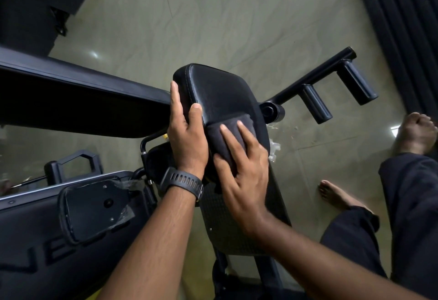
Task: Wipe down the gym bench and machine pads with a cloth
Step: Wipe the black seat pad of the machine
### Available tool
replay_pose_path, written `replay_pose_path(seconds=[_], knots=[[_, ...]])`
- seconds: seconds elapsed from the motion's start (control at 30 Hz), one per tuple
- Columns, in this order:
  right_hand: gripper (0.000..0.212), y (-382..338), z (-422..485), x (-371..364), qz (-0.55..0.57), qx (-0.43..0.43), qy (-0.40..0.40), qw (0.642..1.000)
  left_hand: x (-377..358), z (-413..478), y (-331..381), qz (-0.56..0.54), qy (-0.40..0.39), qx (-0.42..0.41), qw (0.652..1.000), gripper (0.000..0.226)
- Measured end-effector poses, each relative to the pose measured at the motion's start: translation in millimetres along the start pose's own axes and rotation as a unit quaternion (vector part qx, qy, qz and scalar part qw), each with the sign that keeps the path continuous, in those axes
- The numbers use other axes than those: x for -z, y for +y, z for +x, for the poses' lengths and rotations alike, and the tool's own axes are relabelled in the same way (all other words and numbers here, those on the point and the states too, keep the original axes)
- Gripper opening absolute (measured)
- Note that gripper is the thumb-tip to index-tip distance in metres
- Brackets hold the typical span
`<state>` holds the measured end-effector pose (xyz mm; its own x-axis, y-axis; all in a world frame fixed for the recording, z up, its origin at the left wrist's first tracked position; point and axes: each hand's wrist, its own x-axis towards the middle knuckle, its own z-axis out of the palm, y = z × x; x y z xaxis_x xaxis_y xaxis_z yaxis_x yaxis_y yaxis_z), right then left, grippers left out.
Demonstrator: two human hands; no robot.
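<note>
A black stitched machine pad [218, 91] stands in the middle of the view. My left hand [186, 131], with a black watch on its wrist, grips the pad's left edge, thumb on the face and fingers along the side. A dark folded cloth [221, 133] lies on the lower part of the pad. My right hand [241, 169] presses flat on the cloth with straight, spread fingers. The pad's lower end is hidden under my hands.
A long black bench pad [71, 93] runs in from the left. A smaller pad [92, 207] with torn plastic wrap sits lower left. A black bar with two foam rollers [317, 103] sticks out right. My bare feet [336, 195] stand on the tiled floor [213, 15].
</note>
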<state>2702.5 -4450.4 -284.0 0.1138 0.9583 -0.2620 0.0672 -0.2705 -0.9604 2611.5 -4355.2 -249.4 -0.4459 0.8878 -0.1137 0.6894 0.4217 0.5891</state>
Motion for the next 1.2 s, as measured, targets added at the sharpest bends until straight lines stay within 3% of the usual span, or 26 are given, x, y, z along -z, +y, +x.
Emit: replay_pose_path(seconds=[0.07, 0.13, 0.27, 0.33, 0.43, 0.57, 0.67, 0.73, 0.8, 0.87, 0.97, 1.07, 1.2], knots=[[0.055, 4.4, 27.7, 0.3, -0.023, 0.047, -0.021, 0.998, 0.2, 0.2, -0.5, -0.003, 0.003, -0.006, 1.000, 0.066], [0.055, 22.2, 57.4, 3.0, -0.041, 0.039, -0.036, 0.998, 0.0, 3.0, -2.1, -0.002, 0.007, -0.006, 1.000, 0.065], [0.051, 37.8, 52.2, 5.0, -0.058, -0.131, -0.027, 0.989, 1.1, 0.3, 0.3, -0.009, -0.008, 0.013, 1.000, 0.062], [0.054, 20.2, 23.6, 4.8, -0.044, -0.147, -0.030, 0.988, 3.1, -2.0, 4.0, -0.002, -0.010, 0.004, 1.000, 0.063], [0.058, -5.8, 20.0, 3.6, -0.017, -0.073, -0.032, 0.997, 5.3, -4.2, 7.1, -0.001, -0.018, -0.025, 1.000, 0.065], [0.054, 0.0, 91.1, -2.5, -0.070, 0.019, -0.042, 0.996, 5.0, -8.2, 8.7, -0.015, -0.010, -0.038, 0.999, 0.065], [0.049, 19.9, 106.2, -3.3, -0.026, -0.151, -0.027, 0.988, 3.1, -7.5, 6.4, -0.032, -0.004, -0.026, 0.999, 0.066], [0.049, 19.7, 88.0, -0.9, -0.021, -0.197, -0.025, 0.980, 4.8, -7.4, 6.5, -0.026, -0.009, -0.033, 0.999, 0.066], [0.051, 7.0, 69.8, 0.8, -0.024, -0.156, -0.029, 0.987, 6.3, -7.3, 7.1, -0.022, -0.014, -0.045, 0.999, 0.066], [0.055, -6.5, 67.6, -0.1, -0.030, -0.058, -0.031, 0.997, 7.0, -8.2, 7.8, -0.020, -0.021, -0.049, 0.998, 0.064], [0.053, -13.9, 105.3, -3.9, -0.038, 0.041, -0.061, 0.997, 6.3, -10.9, 9.1, -0.029, -0.025, -0.047, 0.998, 0.064], [0.052, 1.0, 143.2, -7.6, -0.057, -0.052, -0.108, 0.991, 4.1, -8.9, 7.5, -0.025, -0.015, -0.042, 0.999, 0.065], [0.053, 9.7, 125.8, 1.8, -0.053, -0.134, -0.089, 0.986, 3.6, -8.1, 6.6, 0.039, 0.008, -0.098, 0.994, 0.063]])
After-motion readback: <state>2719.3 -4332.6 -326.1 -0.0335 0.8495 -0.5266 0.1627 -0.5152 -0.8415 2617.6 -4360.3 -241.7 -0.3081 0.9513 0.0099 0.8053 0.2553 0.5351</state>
